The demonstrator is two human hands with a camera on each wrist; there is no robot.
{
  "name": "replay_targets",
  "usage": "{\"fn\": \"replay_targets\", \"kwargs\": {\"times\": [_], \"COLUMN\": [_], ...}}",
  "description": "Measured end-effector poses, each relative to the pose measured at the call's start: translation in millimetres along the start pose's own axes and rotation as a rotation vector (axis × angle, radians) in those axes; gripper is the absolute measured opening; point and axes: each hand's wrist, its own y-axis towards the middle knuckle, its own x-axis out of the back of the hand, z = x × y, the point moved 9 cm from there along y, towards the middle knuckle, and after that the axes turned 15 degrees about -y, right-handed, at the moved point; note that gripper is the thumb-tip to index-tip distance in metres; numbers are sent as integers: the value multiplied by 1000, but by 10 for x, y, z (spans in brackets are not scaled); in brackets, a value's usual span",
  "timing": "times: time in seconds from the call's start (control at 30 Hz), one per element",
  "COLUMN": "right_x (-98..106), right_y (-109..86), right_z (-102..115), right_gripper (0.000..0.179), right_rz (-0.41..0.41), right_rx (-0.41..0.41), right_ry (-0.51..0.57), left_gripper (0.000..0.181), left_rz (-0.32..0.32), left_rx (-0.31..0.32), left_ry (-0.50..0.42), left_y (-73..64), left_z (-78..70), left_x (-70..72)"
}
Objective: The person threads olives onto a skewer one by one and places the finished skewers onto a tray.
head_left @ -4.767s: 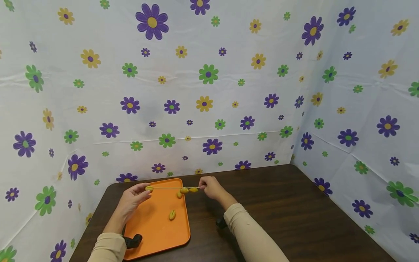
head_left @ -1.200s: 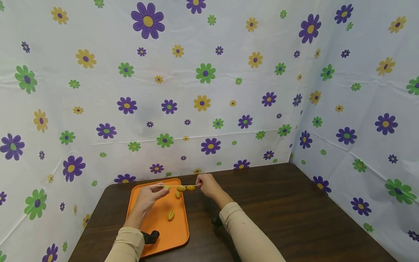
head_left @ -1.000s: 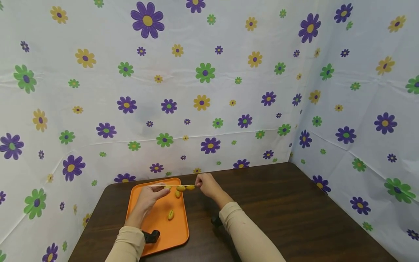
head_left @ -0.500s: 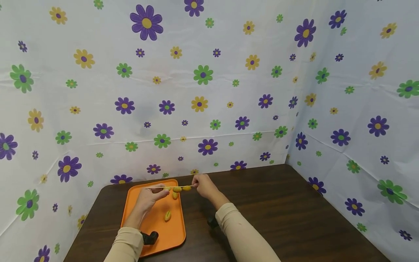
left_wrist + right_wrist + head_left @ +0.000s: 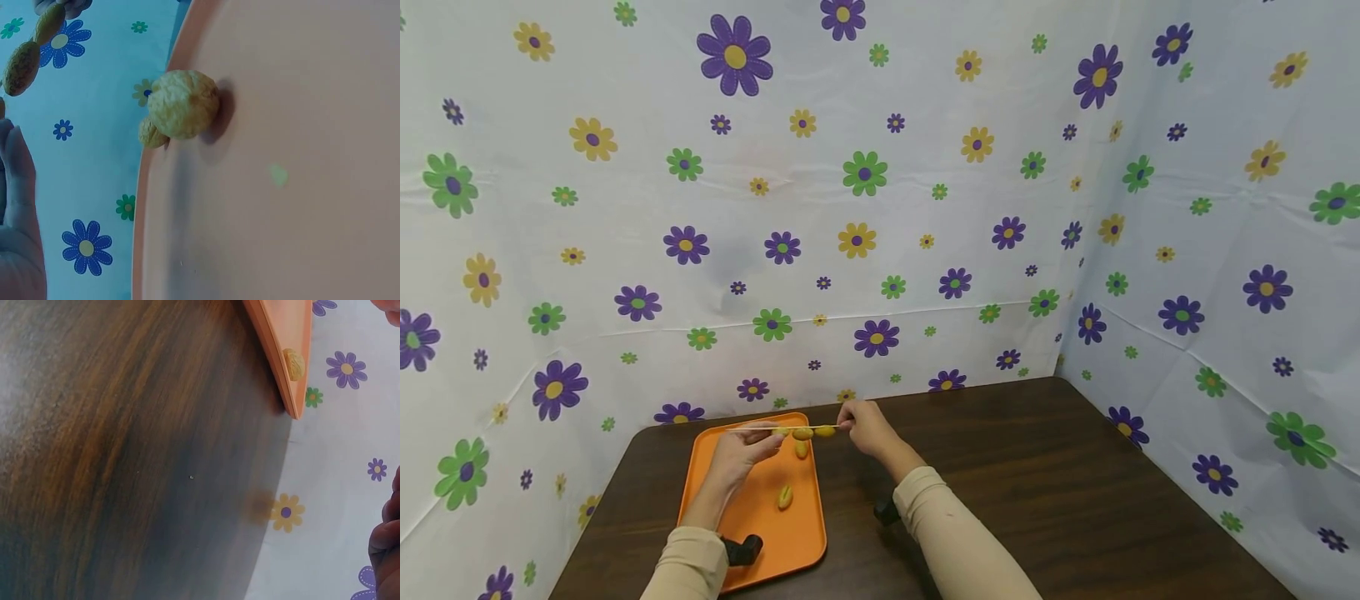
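Observation:
A thin pale skewer (image 5: 741,429) lies level over the far part of the orange tray (image 5: 782,546). My right hand (image 5: 867,429) pinches its right end. Two yellow wrinkled oval pieces (image 5: 802,434) are threaded on it near that hand, end to end. My left hand (image 5: 736,458) holds a third yellow piece (image 5: 781,432) on the stick between thumb and fingers; the skewer's left end sticks out past this hand. In the left wrist view, speckled skewered pieces (image 5: 22,69) hang at upper left, beside the left hand's edge.
Two loose yellow pieces lie in the tray: a slit one (image 5: 785,497) near the middle and another (image 5: 801,450) by the far right rim. The dark wooden table (image 5: 1037,492) extends right. A flowered white sheet (image 5: 925,208) stands behind and at the sides.
Since the earliest frame my left hand has moved right along the skewer, bringing its yellow piece close to the other two. In the last second both hands have hardly moved.

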Motion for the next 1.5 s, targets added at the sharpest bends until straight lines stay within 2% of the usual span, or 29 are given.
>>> {"fn": "replay_targets", "kwargs": {"times": [0.1, 0.3, 0.4, 0.5, 0.63, 0.73, 0.87, 1.07, 1.2, 1.33, 1.5], "right_x": [-16, -57, -50, -40, -39, -35, -12, 37, 36, 36, 20], "right_y": [6, -7, -21, -30, -43, -47, -43, -40, -26, -18, -24], "right_z": [-3, -45, -64, -94, -131, -149, -195, -274, -279, -275, -276], "right_gripper": [14, 23, 23, 23, 24, 24, 22, 21, 19, 18, 21], "right_rz": [1, 16, 6, -5, 0, 3, -4, -24, -28, -36, -24], "right_rx": [-6, -39, -37, -31, -29, -24, -24, -45, -39, -40, -55], "right_ry": [-4, -18, -14, -11, -9, -2, -4, 9, 13, 1, 10], "left_gripper": [46, 40, 37, 36, 29, 25, 28, 35, 28, 19, 14], "left_rz": [-6, 29, 84, 169, 255, 271, 253, 209, 183, 196, 191], "left_rx": [24, 104, 149, 183, 198, 209, 231, 237, 238, 215, 208], "left_ry": [80, 424, 563, 674, 715, 701, 723, 815, 834, 831, 783], "left_y": [-21, -118, -169, -220, -278, -300, -288, -228, -233, -259, -258], "left_z": [27, 101, 129, 153, 161, 176, 232, 300, 312, 271, 208], "left_x": [42, 139, 143, 84, -2, -29, -104, -265, -247, -202, -108]}}
